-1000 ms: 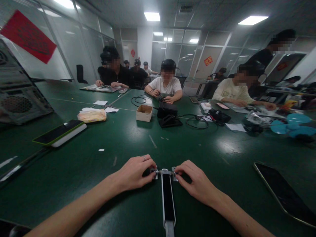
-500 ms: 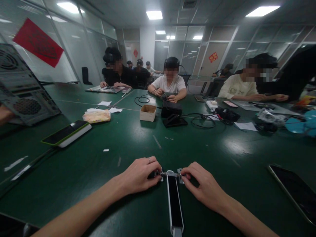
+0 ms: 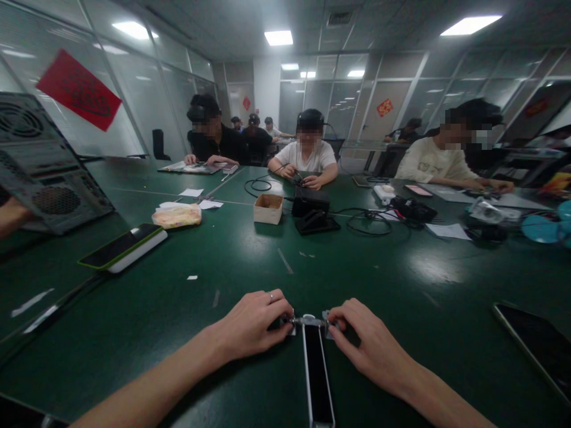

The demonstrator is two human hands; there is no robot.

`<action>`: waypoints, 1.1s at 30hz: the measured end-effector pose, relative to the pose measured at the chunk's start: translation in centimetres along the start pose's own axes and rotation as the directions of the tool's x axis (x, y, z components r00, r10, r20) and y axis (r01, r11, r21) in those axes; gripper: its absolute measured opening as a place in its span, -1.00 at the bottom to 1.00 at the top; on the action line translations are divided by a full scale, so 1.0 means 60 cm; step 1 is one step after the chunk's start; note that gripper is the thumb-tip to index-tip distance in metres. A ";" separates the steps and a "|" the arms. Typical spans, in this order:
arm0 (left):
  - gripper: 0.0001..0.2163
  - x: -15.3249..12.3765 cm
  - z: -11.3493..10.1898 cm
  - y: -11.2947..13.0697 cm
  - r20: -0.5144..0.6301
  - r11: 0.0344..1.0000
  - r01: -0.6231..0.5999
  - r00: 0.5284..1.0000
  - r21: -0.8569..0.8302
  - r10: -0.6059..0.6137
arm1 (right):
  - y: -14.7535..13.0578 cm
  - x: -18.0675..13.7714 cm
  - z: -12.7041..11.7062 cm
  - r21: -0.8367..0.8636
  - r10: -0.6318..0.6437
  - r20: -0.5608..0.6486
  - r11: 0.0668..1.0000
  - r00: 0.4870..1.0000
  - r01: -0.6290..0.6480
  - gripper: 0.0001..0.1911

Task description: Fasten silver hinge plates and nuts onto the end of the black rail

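Observation:
A long bar with a black face and pale edges [image 3: 318, 374] lies on the green table in front of me, pointing away from my body. At its far end a short metal shaft [image 3: 310, 321] runs crosswise. My left hand [image 3: 252, 324] pinches a small metal bracket [image 3: 292, 321] at the shaft's left end with thumb and fingers. On the other side, my right hand [image 3: 363, 339] pinches a similar metal bracket [image 3: 328, 331] at the right end. The fingers partly hide both brackets. A ring is on my left hand.
A phone [image 3: 530, 345] lies at the right. Left are a green-edged device [image 3: 122, 246], a plastic packet [image 3: 178, 216] and a computer case [image 3: 53, 172]. Ahead stand a small open box [image 3: 268, 209] and a black stand [image 3: 314, 214] with cables. Several people sit across the table.
My view has shifted slightly, so the scene sits a little lower. Both hands keep their pinch on the brackets with little visible movement. A dark shape at the far right has gone.

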State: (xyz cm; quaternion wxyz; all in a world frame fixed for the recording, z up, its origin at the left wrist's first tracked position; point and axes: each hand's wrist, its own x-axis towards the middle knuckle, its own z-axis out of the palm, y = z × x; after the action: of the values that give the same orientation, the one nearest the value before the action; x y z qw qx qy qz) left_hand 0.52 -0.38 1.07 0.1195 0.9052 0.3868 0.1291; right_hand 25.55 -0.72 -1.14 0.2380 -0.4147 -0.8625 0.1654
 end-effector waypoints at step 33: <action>-0.92 -0.007 0.002 -0.002 -0.048 0.995 -0.086 0.995 0.053 0.088 | 0.001 0.001 0.006 0.005 -0.004 -0.001 1.000 1.000 0.004 -0.82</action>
State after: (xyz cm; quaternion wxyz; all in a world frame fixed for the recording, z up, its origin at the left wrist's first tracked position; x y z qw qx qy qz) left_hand 0.21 -0.65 0.87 0.0812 0.9205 0.3529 0.1469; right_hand 25.35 -0.69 -1.47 0.2398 -0.4123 -0.8629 0.1666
